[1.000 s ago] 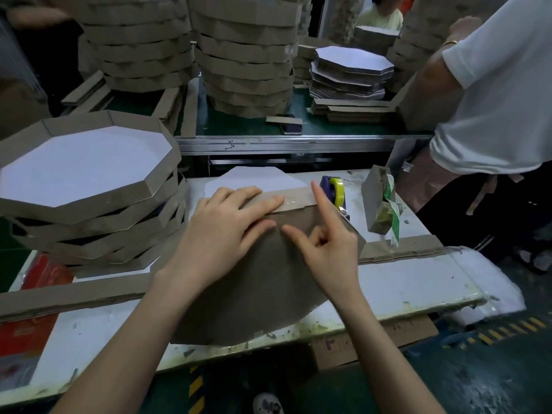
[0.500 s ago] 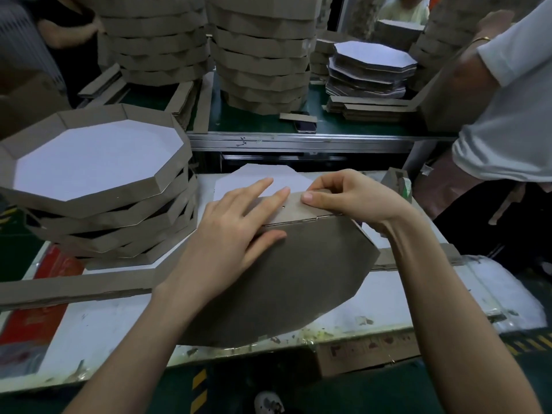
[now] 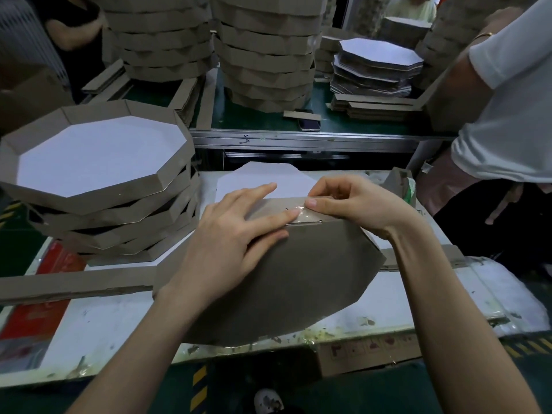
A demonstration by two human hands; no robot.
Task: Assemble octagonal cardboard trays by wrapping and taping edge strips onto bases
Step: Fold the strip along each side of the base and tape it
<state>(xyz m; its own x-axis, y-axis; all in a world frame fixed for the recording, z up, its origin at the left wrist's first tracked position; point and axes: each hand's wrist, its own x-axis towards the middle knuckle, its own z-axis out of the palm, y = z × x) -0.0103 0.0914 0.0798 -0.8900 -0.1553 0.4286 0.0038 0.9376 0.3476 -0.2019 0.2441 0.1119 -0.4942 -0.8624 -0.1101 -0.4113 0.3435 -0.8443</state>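
Head view: left hand (image 3: 230,234), fingers flat, is pressing the edge strip (image 3: 277,204) while right hand (image 3: 352,204) is pinching tape (image 3: 307,218) onto it, probably needing smoothing down next.

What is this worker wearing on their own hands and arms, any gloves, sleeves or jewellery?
Nothing that shows. The left hand and right hand are ungloved, with no ring or watch in view; the nails look short and unpainted. The left forearm and right forearm are bare down to the frame's edge, so no sleeve shows.
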